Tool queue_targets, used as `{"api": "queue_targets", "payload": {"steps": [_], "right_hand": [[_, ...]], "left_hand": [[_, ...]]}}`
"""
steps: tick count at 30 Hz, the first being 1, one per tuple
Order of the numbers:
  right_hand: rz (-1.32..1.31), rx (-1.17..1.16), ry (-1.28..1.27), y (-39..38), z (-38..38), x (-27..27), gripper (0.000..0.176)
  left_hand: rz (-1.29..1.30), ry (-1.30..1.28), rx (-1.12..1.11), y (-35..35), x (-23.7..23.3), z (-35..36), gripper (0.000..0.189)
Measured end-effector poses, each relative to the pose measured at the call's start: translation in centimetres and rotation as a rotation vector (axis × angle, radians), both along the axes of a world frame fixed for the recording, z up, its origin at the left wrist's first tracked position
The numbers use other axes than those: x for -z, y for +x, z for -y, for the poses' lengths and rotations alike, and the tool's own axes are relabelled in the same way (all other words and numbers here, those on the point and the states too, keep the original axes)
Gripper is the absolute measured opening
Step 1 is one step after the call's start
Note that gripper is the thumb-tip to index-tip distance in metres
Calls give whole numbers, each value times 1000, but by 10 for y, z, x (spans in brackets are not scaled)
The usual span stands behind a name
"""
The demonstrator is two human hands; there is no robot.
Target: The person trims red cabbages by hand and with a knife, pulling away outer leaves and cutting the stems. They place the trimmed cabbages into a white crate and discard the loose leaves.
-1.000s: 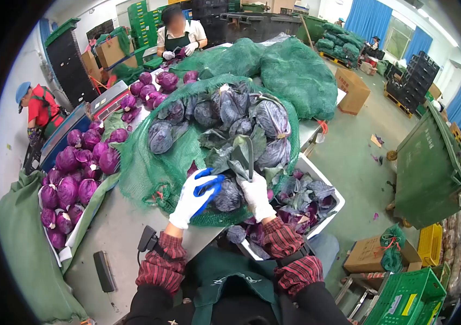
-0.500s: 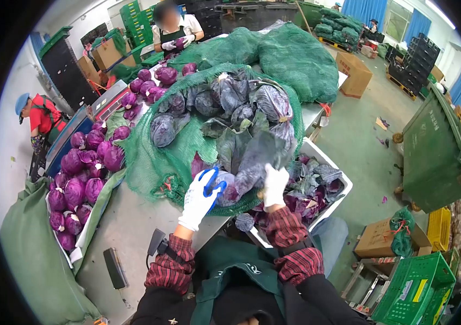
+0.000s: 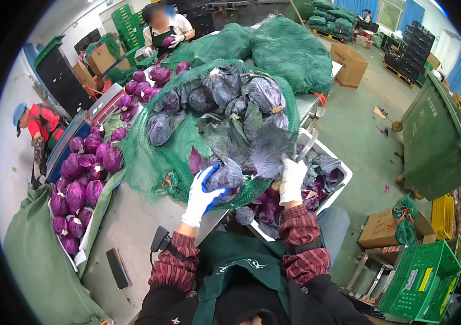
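My left hand [image 3: 204, 194], in a white glove with blue on the palm side, grips a red cabbage [image 3: 227, 177] at the near edge of the green mesh bag [image 3: 176, 154]. My right hand [image 3: 292, 180], also gloved, is closed around a knife [image 3: 308, 145]; its curved metal blade points up and away over the crate. A broad, dark outer leaf [image 3: 271, 150] spreads between the hands, by my right fingers. More untrimmed cabbages [image 3: 265, 93] lie in the opened bag. The white crate [image 3: 344, 184] of cut leaves stands below my right hand.
Trimmed purple cabbages [image 3: 73, 165] are heaped on the left. A phone-like black object [image 3: 118, 268] lies on the metal table [image 3: 146, 222]. Full mesh bags [image 3: 292, 54] sit at the back, near a co-worker [image 3: 166, 33] holding a cabbage. A green bin [image 3: 441, 146] stands to the right.
My right hand has moved right, and the blade now shows beyond it. The big leaf has spread to the right, away from the cabbage. My left hand stays at the cabbage.
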State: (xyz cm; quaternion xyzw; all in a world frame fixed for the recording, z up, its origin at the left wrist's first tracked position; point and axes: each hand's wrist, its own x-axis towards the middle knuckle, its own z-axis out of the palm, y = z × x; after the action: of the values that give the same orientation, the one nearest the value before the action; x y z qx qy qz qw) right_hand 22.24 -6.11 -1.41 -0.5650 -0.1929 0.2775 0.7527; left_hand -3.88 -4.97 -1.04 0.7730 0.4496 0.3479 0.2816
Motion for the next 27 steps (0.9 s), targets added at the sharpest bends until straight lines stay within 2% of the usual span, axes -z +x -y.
{"api": "queue_targets", "payload": {"steps": [2, 3, 4, 5, 6, 7, 8, 9, 10, 11, 12, 13, 14, 15, 17, 18, 19, 20, 21, 22, 23, 25, 26, 27], "right_hand": [[86, 23, -150, 37, 2, 14, 35], [177, 35, -237, 54, 5, 18, 44], [507, 203, -567, 63, 5, 22, 49], [560, 166, -733, 70, 16, 29, 59], [635, 210, -670, 68, 26, 31, 63], [710, 251, -612, 60, 35, 36, 67], [755, 246, -467, 52, 41, 42, 70], [736, 141, -412, 38, 46, 37, 71], [701, -4, -337, 20, 49, 25, 81], [894, -54, -162, 3, 43, 38, 95], [688, -442, -421, -19, 57, -24, 106], [994, -276, -107, -36, 47, 3, 109], [1004, -299, -16, -48, 35, 6, 108], [973, -362, -54, -57, 27, -2, 96], [1030, -348, 110, -58, 0, 31, 63], [984, -224, 121, -55, 1, 13, 24], [899, -175, 9, -46, -1, 9, 8], [758, -100, -207, -36, -1, 4, 19], [675, 29, -318, -15, -6, 25, 30], [487, 100, -326, 10, -2, 44, 35], [228, 56, -380, 46, -8, 107, 32], [-41, -96, -531, 67, 26, 91, 35], [294, 2, -623, 78, 33, 120, 38], [642, 98, -702, 86, 35, 147, 41]], "left_hand": [[550, -313, 25, 7, 12, -16, 72], [550, -313, 32, 10, 19, -22, 72], [575, -251, 24, 13, 23, -27, 71], [601, -191, 17, 17, 29, -30, 71], [487, -34, 13, 23, 30, -31, 68], [490, -44, 20, 29, 21, -29, 68], [265, 48, -8, 33, 13, -27, 68], [40, 143, -32, 38, 2, -27, 68], [-3, 188, 21, 39, -5, -31, 63], [-91, 124, -17, 42, -15, -31, 59], [-180, 147, -66, 46, -13, -34, 57], [-270, 172, -115, 49, -12, -37, 56], [-320, 132, -110, 55, -16, -38, 55], [-323, 131, -106, 56, -12, -38, 55], [-306, 263, -111, 52, -2, -41, 53], [-216, 177, -36, 50, -6, -45, 54], [-220, 176, -47, 46, -7, -45, 54], [-163, 194, -1, 40, -7, -41, 55], [-108, 213, 47, 33, -7, -36, 56], [-28, 143, 96, 23, -9, -31, 56], [-28, 153, 91, 15, -4, -27, 56], [261, -85, 108, -1, 9, -25, 59], [298, -203, 115, -2, 7, -23, 63], [296, -210, 105, -1, 5, -22, 63]]}}
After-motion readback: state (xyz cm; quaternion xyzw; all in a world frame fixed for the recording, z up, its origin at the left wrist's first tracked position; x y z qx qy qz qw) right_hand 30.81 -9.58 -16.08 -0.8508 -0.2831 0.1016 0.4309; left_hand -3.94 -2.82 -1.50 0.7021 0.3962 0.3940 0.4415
